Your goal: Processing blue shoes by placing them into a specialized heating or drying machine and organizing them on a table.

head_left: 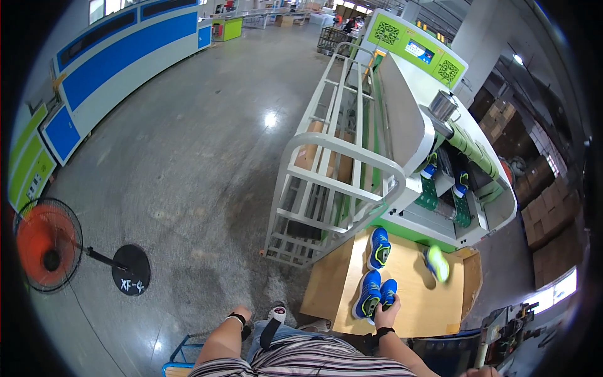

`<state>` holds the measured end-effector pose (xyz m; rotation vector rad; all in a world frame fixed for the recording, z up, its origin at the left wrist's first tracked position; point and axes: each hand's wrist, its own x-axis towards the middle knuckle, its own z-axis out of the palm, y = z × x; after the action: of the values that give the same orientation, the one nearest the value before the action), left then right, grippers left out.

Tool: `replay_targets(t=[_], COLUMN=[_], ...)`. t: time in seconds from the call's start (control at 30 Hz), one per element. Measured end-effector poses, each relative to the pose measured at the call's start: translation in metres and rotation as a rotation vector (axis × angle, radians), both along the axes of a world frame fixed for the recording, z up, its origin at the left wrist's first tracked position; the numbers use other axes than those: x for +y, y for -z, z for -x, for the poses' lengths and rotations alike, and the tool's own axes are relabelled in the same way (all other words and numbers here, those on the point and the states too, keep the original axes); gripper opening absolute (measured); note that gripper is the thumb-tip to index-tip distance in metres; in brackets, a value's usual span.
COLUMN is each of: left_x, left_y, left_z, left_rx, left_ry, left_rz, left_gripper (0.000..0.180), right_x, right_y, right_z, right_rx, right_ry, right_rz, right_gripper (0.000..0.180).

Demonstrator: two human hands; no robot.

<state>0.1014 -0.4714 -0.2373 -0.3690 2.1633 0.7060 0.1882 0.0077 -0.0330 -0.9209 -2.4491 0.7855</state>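
Here the right hand (387,309) closes around a blue sneaker (388,293) on the wooden table (427,301), touching a second blue sneaker (367,294). The left hand (242,316) hangs by the knee, fingers curled, holding nothing visible. Brown cardboard boxes (546,213) stack far right of both hands.

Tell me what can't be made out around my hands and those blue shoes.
Head view:
- Left hand: fingers hidden behind the wrist and knee.
- Right hand: grip on the blue shoe too small to judge.
- Falling shoe: motion-blurred.
- Wooden table: near edge hidden by my body.
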Motion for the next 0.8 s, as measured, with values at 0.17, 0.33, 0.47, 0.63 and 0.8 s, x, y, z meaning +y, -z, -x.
replay_targets(t=[0.17, 0.33, 0.47, 0.63, 0.8], left_x=[-0.001, 0.005, 0.031, 0.057, 0.081], left_y=[0.004, -0.019, -0.048, -0.042, -0.038], left_z=[0.028, 0.041, 0.050, 0.063, 0.091], left_rx=[0.082, 0.010, -0.022, 0.180, 0.088], left_ry=[0.018, 0.075, 0.183, 0.419, 0.314], left_rz=[0.013, -0.017, 0.027, 0.093, -0.080], left_gripper=[0.046, 0.052, 0.048, 0.040, 0.039], right_x=[-0.003, -0.017, -0.014, -0.008, 0.005], right_y=[-0.002, -0.019, -0.011, -0.007, -0.019], right_z=[0.004, 0.001, -0.009, -0.006, 0.007], right_rx=[0.027, 0.024, 0.040, 0.097, 0.065], right_ry=[0.023, 0.046, 0.070, 0.063, 0.047], right_rz=[-0.002, 0.004, -0.031, -0.051, 0.043], right_gripper=[0.068, 0.064, 0.065, 0.060, 0.048])
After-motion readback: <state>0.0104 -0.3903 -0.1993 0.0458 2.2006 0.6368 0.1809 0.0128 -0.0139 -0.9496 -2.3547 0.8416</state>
